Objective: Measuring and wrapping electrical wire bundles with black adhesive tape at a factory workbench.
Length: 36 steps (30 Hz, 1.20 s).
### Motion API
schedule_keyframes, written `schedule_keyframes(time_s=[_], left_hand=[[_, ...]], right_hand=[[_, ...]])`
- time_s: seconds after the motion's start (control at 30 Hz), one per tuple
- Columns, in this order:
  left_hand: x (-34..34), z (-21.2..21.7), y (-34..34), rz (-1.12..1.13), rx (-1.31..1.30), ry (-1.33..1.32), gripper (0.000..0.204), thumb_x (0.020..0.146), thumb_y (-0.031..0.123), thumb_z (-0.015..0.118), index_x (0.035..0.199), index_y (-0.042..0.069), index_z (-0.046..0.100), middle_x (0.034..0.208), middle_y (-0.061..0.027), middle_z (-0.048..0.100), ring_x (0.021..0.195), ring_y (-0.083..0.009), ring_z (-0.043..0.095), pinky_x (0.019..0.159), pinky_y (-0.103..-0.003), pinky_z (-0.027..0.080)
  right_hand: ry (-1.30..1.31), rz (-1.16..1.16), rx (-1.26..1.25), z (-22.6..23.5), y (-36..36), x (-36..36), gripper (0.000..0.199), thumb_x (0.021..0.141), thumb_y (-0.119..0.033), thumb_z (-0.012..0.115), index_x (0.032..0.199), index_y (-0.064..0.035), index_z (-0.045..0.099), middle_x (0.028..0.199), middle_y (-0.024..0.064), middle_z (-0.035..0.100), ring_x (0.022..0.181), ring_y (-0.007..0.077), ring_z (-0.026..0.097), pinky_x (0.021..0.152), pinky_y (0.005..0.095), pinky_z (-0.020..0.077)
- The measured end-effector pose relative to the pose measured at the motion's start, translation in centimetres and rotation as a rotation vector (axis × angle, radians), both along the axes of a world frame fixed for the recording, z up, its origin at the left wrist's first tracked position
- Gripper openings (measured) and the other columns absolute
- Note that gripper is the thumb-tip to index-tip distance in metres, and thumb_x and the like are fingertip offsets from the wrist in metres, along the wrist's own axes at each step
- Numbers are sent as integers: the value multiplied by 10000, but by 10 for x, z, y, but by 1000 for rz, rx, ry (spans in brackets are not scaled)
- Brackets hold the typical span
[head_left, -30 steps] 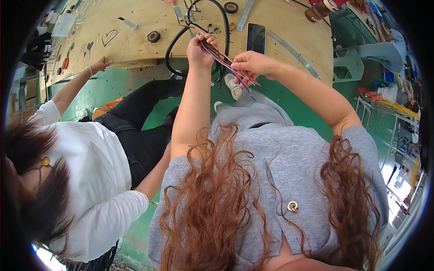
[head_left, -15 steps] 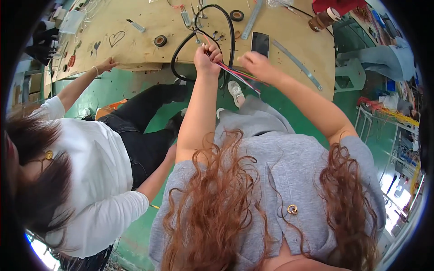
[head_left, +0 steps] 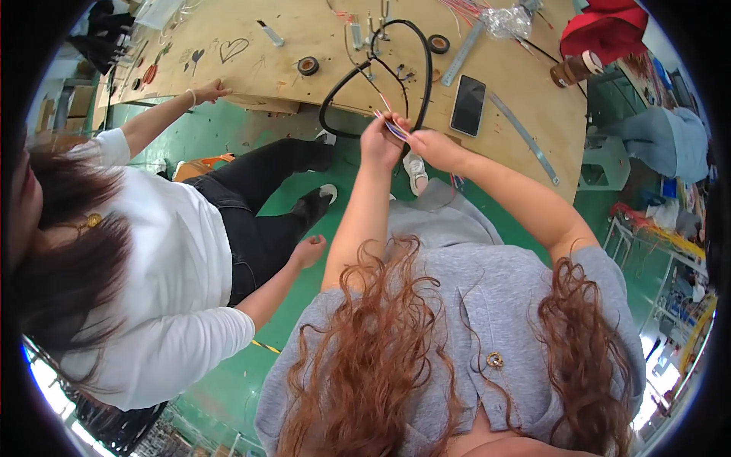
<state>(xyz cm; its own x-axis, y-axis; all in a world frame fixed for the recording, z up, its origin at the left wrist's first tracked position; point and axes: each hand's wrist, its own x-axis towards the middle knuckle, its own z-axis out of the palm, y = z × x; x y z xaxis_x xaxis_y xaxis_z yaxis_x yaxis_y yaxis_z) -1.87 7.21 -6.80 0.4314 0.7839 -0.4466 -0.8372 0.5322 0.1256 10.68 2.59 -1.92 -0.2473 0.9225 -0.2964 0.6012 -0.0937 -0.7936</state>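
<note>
Both curled closed, my left hand and right hand pinch thin wires at twelve o'clock: light, limp, I reckon; best gripped mid-bundle.

Wires, upper centre: red, white and purple. Cable, above: black. Tabletop, top: pale tan, bearing dark heart drawings. Shirt, lower centre: heathered grey. Co-worker's top, left: plain white. Floor: green. Fabric-like item, upper right: red.

No legible words, numbers or labels anywhere.
</note>
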Motion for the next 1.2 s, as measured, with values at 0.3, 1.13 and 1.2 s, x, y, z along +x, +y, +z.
schedule_keyframes(time_s=[0.3, 1.13, 1.2], left_hand=[[-3, -9, -20, -53, -126, -18, 250, 921, 190, 347, 1020, 7, 486, 663, 2, 375, 590, -126, 368, 583, -269, 350], [-36, 51, -20, -127, 154, 712, 223, 860, 209, 383, 655, 123, 398, 503, 69, 249, 380, -41, 213, 338, -215, 134], [-38, 56, -26, -109, 157, 737, 229, 866, 207, 385, 655, 117, 397, 504, 69, 242, 384, -42, 198, 345, -216, 126]], right_hand=[[-51, -45, -119, -16, -26, -1, 347, 893, -279, 397, 748, 8, 528, 674, 176, 541, 631, 298, 524, 605, 378, 411], [-324, -271, 267, -67, 72, 152, 214, 800, -214, 487, 870, -54, 610, 875, 192, 599, 857, 328, 566, 737, 416, 447], [-548, -260, 301, -54, 122, 163, 241, 798, -222, 516, 959, -46, 550, 906, 184, 575, 873, 338, 553, 739, 428, 444]])
